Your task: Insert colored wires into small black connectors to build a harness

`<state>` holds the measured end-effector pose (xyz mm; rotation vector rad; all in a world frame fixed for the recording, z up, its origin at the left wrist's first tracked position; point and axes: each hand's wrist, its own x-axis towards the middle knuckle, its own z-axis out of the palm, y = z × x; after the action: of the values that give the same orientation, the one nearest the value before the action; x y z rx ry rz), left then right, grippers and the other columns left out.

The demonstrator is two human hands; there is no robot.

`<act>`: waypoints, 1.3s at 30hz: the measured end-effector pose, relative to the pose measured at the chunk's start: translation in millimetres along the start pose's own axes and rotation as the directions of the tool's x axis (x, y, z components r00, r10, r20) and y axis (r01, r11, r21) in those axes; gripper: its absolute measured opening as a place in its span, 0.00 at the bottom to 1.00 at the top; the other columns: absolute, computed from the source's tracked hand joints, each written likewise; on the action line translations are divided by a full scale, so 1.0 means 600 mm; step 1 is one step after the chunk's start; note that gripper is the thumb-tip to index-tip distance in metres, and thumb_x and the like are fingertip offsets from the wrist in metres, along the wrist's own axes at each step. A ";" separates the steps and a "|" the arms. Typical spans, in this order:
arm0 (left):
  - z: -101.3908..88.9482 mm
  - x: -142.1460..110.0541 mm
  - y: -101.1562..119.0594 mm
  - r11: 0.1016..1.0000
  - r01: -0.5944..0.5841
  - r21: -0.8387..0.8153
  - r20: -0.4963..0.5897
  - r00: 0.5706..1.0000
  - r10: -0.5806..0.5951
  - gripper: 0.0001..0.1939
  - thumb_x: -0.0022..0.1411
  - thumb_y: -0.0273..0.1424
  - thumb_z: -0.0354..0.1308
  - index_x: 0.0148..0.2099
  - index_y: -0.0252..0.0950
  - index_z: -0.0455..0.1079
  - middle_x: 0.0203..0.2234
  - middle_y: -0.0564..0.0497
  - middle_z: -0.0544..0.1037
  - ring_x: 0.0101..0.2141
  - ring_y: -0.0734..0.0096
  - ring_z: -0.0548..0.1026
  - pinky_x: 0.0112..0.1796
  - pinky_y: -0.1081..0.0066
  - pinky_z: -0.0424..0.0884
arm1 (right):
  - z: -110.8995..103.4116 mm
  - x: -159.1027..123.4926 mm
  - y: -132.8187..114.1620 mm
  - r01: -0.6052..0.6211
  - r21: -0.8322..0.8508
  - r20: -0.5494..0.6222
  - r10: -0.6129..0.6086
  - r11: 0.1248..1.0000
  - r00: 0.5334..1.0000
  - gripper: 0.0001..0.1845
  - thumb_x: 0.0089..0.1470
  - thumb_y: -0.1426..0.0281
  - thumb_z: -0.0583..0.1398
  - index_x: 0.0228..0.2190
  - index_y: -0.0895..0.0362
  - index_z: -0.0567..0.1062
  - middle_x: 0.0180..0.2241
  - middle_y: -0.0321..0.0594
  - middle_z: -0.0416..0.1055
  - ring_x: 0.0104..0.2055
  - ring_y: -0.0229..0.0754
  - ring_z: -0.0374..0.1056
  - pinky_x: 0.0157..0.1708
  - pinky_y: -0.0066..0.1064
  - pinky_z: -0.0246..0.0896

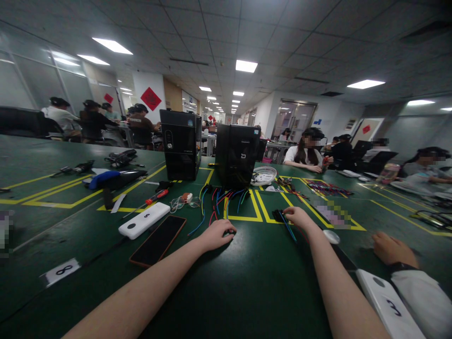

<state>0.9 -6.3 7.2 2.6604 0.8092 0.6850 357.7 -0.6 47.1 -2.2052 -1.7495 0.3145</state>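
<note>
Green table [254,282] is marked with yellow tape. Black PC tower [236,155] is stood upright mid-table, coloured cables [226,197] spilled at its base. Left hand [216,234] is laid palm-down, fingers curled; contents can't be told. Right hand [298,217] is pinched on black connector [278,215].

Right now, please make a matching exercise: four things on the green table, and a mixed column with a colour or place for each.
Things:
1. phone
2. power bank
3. screwdriver
4. small fan

Descriptions:
A. white, marked 8
B. red handle
C. dark screen, lying flat beside the left hand
D. white, right of the black computer tower

Pairs: 1-C, 2-A, 3-B, 4-D
</note>
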 end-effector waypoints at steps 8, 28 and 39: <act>0.003 -0.001 -0.003 1.000 -0.004 0.007 -0.007 1.000 0.004 0.10 0.58 0.31 0.53 0.42 0.38 0.69 0.34 0.51 0.72 0.38 0.68 0.69 0.40 0.70 0.63 | 0.005 -0.004 -0.028 0.043 0.059 0.020 -0.045 0.997 0.999 0.15 0.43 0.75 0.55 0.36 0.61 0.74 0.27 0.39 0.70 0.24 0.33 0.64 0.22 0.22 0.54; -0.001 -0.002 0.002 0.999 0.033 -0.041 -0.004 0.999 -0.033 0.15 0.59 0.33 0.53 0.48 0.38 0.66 0.35 0.50 0.72 0.39 0.67 0.69 0.41 0.68 0.63 | 0.043 -0.120 -0.127 0.218 -0.364 0.082 -0.202 0.906 0.976 0.15 0.45 0.81 0.54 0.32 0.58 0.77 0.32 0.47 0.71 0.33 0.42 0.68 0.33 0.29 0.59; -0.004 -0.008 0.009 0.999 -0.025 -0.031 -0.016 1.000 0.024 0.23 0.53 0.43 0.59 0.50 0.40 0.66 0.46 0.47 0.68 0.48 0.60 0.64 0.49 0.62 0.58 | 0.095 -0.197 -0.193 0.726 -0.109 -0.062 -0.733 0.679 0.677 0.23 0.50 0.81 0.51 0.45 0.52 0.71 0.41 0.42 0.68 0.44 0.42 0.62 0.43 0.36 0.56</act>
<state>-1.3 -13.3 9.8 2.6443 0.7646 0.7190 205.3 -85.7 34.9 -1.3290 -2.4263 -0.0638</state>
